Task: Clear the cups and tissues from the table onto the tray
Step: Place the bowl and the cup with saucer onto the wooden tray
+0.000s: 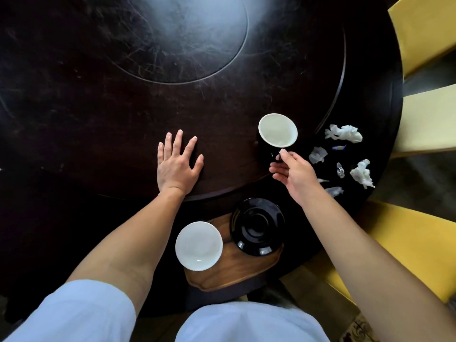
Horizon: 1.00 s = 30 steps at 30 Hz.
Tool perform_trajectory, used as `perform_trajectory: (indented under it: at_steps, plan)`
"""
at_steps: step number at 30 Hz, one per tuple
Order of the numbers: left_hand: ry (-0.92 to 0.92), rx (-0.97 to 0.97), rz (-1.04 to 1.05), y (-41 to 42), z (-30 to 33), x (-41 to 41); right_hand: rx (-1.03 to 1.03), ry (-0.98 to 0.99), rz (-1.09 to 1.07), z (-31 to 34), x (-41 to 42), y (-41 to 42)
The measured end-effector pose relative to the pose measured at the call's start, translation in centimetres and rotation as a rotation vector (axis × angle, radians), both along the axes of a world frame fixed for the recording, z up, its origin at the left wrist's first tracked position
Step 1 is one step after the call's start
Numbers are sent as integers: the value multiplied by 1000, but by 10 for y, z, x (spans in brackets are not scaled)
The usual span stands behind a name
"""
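Observation:
A black cup with a white inside [277, 130] stands on the dark round table [98, 107] at the right. My right hand [293, 171] reaches its near side, with thumb and fingers partly curled around the cup's black wall. My left hand [176, 164] lies flat on the table with fingers spread. A wooden tray [234, 275] sits at the near edge and carries a white cup [198, 245] and a black saucer [257, 225]. Crumpled white tissues [344, 133] [362, 174] [317, 154] and small scraps lie right of the cup.
Yellow chairs [424, 141] ring the table's right side. A raised round turntable [172, 33] fills the table's centre. Small wrappers [340, 170] lie among the tissues.

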<state>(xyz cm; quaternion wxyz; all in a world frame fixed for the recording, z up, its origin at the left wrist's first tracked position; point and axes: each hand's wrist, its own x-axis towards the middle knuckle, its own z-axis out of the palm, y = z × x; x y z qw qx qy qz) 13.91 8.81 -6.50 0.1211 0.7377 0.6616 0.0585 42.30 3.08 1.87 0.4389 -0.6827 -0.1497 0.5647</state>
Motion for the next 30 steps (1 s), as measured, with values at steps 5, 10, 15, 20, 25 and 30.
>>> perform_trajectory:
  at_steps: [5, 10, 15, 20, 25, 30]
  plan:
    - [-4, 12, -9, 0, -2, -10, 44, 83, 84, 12, 0, -43]
    - [-15, 21, -18, 0, -5, -15, -8, 172, 152, 11, -6, -109]
    - [-4, 12, -21, 1, -3, -15, -95, 159, 170, -2, -17, -155]
    - [12, -11, -23, 0, -1, -12, -135, 168, 147, -13, -27, -180]
    - [8, -17, -21, -1, -1, -7, -140, 136, 165, -18, -29, -189]
    - [19, -23, -14, -1, -1, -2, -171, 91, 188, -24, -35, -197]
